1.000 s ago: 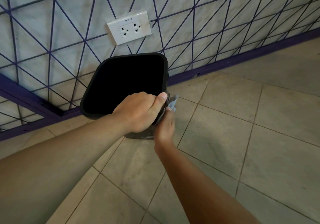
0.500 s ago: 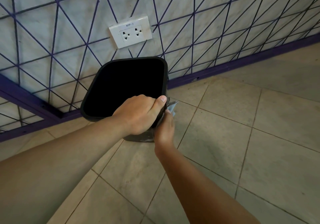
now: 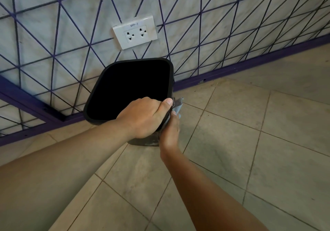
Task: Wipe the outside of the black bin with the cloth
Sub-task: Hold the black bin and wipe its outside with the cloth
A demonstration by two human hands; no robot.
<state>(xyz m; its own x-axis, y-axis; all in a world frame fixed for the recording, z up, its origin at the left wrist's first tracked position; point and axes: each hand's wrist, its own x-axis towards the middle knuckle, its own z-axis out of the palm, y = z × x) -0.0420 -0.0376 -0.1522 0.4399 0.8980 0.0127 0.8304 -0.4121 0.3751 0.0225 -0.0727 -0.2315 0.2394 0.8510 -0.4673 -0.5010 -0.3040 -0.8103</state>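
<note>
My left hand (image 3: 144,118) covers the black bin (image 3: 100,96)'s near-right rim corner. Most of the cloth (image 3: 178,105) sits hidden btwn bin wall and my right hand (image 3: 169,132), whose fingers I can't see. Bin interior is pure dark, nothing readable. Both forearms cut off by frame edges.

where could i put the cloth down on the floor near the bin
The tiled floor right of the black bin, out from the purple skirting, lies bare. So do the tiles in front, between the forearms. It is crowded at the bin's near right corner, where the left hand grips the rim and the right hand presses the cloth.
</note>
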